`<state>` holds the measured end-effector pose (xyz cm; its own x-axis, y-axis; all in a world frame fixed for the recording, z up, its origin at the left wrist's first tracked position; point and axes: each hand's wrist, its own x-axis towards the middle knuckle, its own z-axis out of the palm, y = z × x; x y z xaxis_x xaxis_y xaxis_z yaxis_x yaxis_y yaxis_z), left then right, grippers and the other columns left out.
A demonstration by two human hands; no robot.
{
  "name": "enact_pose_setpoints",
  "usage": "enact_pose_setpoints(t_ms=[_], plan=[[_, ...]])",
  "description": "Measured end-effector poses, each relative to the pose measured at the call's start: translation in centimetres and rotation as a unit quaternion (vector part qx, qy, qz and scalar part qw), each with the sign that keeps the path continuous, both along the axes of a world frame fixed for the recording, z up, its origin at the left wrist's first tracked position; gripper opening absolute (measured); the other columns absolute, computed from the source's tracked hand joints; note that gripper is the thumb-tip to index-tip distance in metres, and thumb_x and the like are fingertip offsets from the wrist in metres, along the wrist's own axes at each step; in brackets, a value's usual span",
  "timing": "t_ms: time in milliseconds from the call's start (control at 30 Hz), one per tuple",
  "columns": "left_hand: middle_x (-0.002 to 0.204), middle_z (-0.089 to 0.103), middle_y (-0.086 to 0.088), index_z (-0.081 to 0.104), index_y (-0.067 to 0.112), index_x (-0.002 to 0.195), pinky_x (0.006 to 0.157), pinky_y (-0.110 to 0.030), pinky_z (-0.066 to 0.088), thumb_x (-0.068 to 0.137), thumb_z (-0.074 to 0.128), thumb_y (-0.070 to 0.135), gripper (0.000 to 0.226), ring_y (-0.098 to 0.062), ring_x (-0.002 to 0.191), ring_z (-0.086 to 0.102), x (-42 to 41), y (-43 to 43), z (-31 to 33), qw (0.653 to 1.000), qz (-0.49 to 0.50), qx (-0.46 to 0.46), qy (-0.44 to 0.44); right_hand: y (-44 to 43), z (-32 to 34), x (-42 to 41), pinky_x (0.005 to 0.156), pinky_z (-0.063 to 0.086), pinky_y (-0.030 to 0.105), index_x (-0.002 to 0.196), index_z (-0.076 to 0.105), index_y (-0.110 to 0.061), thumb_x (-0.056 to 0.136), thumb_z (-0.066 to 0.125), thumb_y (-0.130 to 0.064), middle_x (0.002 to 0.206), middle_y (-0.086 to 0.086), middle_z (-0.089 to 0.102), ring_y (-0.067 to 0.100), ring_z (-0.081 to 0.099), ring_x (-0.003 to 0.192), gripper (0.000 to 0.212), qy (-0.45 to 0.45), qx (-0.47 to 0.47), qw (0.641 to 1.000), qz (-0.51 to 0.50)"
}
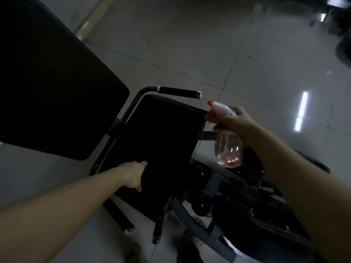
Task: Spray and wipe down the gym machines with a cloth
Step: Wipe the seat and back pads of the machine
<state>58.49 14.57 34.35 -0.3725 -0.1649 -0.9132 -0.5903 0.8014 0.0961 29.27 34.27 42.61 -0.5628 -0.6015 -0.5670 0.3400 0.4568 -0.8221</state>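
Observation:
A gym machine fills the middle of the view, with a black seat pad (163, 133) and a larger black back pad (49, 88) to its left. My left hand (135, 175) lies at the near left edge of the seat and holds a dark cloth (152, 179) that is hard to tell from the black pad. Over the seat's right edge, my right hand (235, 122) grips a clear pinkish spray bottle (228, 147). Its white and red spray head (218, 109) points left at the seat.
A black handle bar (179, 92) with chrome ends juts out beyond the seat. Dark frame parts, rollers and bolts (247, 202) crowd the lower right. More handles (121, 219) hang under the seat. Grey floor tiles (228, 54) surround the machine. Blurred equipment (338, 19) stands top right.

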Motion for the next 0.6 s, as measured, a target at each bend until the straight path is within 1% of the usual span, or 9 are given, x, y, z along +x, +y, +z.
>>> enact_pose_setpoints(t_ms=[67,100,200,267,300,367,433,500,600], plan=[[0.117,0.063,0.001,0.053,0.022,0.138,0.087,-0.039,0.059,0.074,0.085,0.046,0.075,-0.018,0.102,0.062,-1.0,-0.6,0.3,0.999,0.035,0.009,0.024,0.2,0.1,-2.0,0.062,0.059,0.026,0.123,0.057,0.003,0.084,0.075,-0.006,0.112,0.019,0.068,0.018,0.071,0.07,0.043,-0.018,-0.015,0.999,0.034],[0.114,0.064,0.004,0.057,0.025,0.131,0.086,-0.039,0.059,0.071,0.085,0.049,0.07,-0.016,0.099,0.063,-1.7,-0.8,0.4,0.997,0.058,0.006,0.055,0.2,-0.1,-3.1,0.063,0.058,0.024,0.125,0.058,0.002,0.085,0.072,-0.005,0.116,0.021,0.067,0.017,0.071,0.072,0.042,-0.023,-0.028,0.998,0.057],[0.115,0.063,0.008,0.056,0.034,0.127,0.086,-0.039,0.059,0.069,0.086,0.051,0.068,-0.015,0.101,0.063,-4.5,-1.1,0.3,0.977,0.138,-0.004,0.159,-0.1,-1.5,-6.1,0.07,0.06,0.025,0.12,0.062,0.001,0.092,0.064,-0.005,0.121,0.023,0.066,0.018,0.072,0.082,0.029,-0.034,-0.03,0.994,0.099],[0.115,0.057,0.009,0.052,0.036,0.124,0.087,-0.042,0.058,0.061,0.091,0.053,0.076,-0.016,0.104,0.061,-6.9,-1.4,0.3,0.973,0.133,-0.009,0.187,-0.5,-2.6,-8.2,0.079,0.061,0.031,0.123,0.061,-0.003,0.092,0.067,-0.016,0.122,0.023,0.066,0.023,0.071,0.09,0.034,-0.03,-0.034,0.99,0.134],[0.115,0.055,0.009,0.049,0.036,0.121,0.087,-0.042,0.058,0.056,0.092,0.056,0.08,-0.016,0.105,0.06,-8.1,-1.7,0.4,0.973,0.134,-0.006,0.19,-0.5,-3.0,-9.3,0.083,0.06,0.034,0.125,0.061,-0.008,0.087,0.073,-0.029,0.122,0.02,0.068,0.026,0.07,0.095,0.045,-0.03,-0.037,0.986,0.157],[0.119,0.052,0.008,0.045,0.036,0.12,0.09,-0.043,0.057,0.051,0.093,0.062,0.088,-0.018,0.108,0.058,-10.2,-2.5,0.3,0.969,0.167,0.003,0.182,-0.3,-4.2,-11.6,0.086,0.058,0.036,0.13,0.06,-0.016,0.061,0.088,-0.054,0.119,0.012,0.071,0.026,0.07,0.1,0.083,-0.036,-0.018,0.977,0.211],[0.128,0.049,0.005,0.039,0.033,0.132,0.094,-0.045,0.056,0.052,0.093,0.063,0.102,-0.022,0.116,0.056,-11.7,-3.0,0.3,0.979,0.144,-0.005,0.147,0.2,-5.2,-13.3,0.084,0.056,0.035,0.129,0.06,-0.013,0.04,0.093,-0.061,0.116,0.01,0.072,0.023,0.07,0.098,0.106,-0.032,0.019,0.963,0.268],[0.139,0.047,-0.001,0.03,0.028,0.147,0.096,-0.045,0.055,0.052,0.094,0.062,0.119,-0.026,0.123,0.054,-13.2,-3.6,0.0,0.99,0.101,-0.016,0.101,0.4,-6.3,-14.9,0.078,0.056,0.031,0.123,0.063,-0.011,0.034,0.092,-0.065,0.111,0.008,0.074,0.018,0.071,0.091,0.108,-0.032,0.049,0.946,0.319],[0.15,0.043,-0.007,0.019,0.027,0.156,0.1,-0.045,0.054,0.052,0.093,0.063,0.132,-0.029,0.13,0.051,-14.6,-4.2,-0.4,0.997,0.068,-0.008,0.044,0.3,-7.4,-16.6,0.068,0.057,0.023,0.115,0.067,-0.014,0.043,0.091,-0.06,0.108,0.009,0.074,0.013,0.072,0.085,0.089,-0.043,0.066,0.938,0.339]])
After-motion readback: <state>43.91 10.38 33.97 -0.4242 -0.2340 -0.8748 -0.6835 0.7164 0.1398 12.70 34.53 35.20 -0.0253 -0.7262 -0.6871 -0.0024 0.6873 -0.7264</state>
